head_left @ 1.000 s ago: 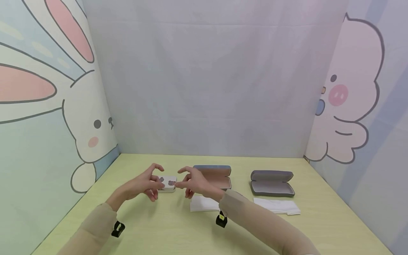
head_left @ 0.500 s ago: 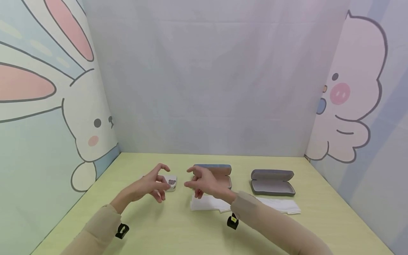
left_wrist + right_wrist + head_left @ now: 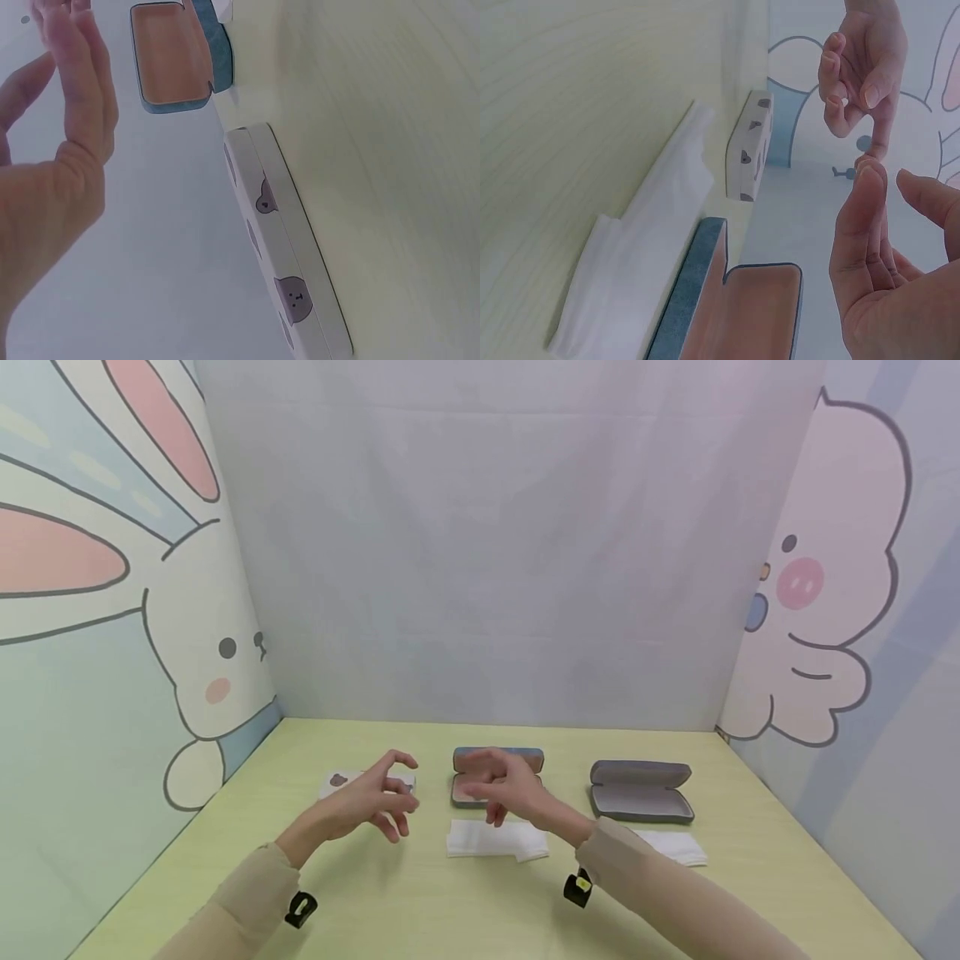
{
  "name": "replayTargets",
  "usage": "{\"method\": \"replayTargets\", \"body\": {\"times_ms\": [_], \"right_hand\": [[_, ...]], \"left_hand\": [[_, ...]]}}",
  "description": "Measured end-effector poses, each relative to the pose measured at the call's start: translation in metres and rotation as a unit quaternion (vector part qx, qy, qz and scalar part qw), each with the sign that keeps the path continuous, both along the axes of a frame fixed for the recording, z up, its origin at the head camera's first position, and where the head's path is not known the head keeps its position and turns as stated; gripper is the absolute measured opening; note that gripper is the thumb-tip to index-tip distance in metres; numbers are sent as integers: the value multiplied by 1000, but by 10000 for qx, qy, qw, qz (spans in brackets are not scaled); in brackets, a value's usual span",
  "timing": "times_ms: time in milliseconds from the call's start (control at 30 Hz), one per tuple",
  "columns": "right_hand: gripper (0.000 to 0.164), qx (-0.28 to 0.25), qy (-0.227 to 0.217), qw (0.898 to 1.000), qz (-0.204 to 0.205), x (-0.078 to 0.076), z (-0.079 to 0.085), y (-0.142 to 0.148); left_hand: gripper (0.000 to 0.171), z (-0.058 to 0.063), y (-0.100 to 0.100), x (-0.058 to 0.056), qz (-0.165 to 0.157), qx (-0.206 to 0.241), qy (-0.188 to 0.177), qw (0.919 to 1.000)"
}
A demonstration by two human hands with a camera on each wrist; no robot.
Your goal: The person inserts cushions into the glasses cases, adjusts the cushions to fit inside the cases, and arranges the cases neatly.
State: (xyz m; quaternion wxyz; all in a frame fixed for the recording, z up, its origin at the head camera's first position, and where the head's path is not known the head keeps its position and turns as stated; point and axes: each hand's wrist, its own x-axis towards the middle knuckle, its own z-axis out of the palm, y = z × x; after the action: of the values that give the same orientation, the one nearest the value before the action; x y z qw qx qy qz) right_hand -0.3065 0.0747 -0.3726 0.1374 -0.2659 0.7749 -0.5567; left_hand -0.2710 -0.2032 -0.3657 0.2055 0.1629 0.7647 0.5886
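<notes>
My left hand (image 3: 363, 803) hovers in front of a closed white glasses case (image 3: 340, 779) with bear prints, fingers bent loosely and nothing held. In the left wrist view that case (image 3: 281, 244) lies on the table, apart from the hand. My right hand (image 3: 517, 792) is in the air before an open blue glasses case (image 3: 462, 762) with a pink lining, partly covering it in the head view. Its fingers are loosely bent and hold nothing. A folded white cloth (image 3: 487, 840) lies just in front of the blue case.
To the right stands an open dark grey glasses case (image 3: 642, 800) with a pale lining. In front of it, another folded white cloth (image 3: 675, 847) is partly hidden by the right forearm. Printed curtains enclose the pale yellow table (image 3: 442, 910) at the back and sides.
Both hands have moved right, away from the white case; the right hand went farther, so the gap between them has widened. More of the white case shows at its left end.
</notes>
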Motion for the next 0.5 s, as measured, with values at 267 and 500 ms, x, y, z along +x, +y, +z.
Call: {"method": "replayTargets", "body": {"times_ms": [267,500], "right_hand": [[58,-52,-79,9999,-89,2,4,27],[60,-125,-169,9995,-241,2,-1,53]], "left_hand": [[56,-4,10,-1,19,223,-122,9997],[57,-10,17,-1,-20,431,-330,9985]]}}
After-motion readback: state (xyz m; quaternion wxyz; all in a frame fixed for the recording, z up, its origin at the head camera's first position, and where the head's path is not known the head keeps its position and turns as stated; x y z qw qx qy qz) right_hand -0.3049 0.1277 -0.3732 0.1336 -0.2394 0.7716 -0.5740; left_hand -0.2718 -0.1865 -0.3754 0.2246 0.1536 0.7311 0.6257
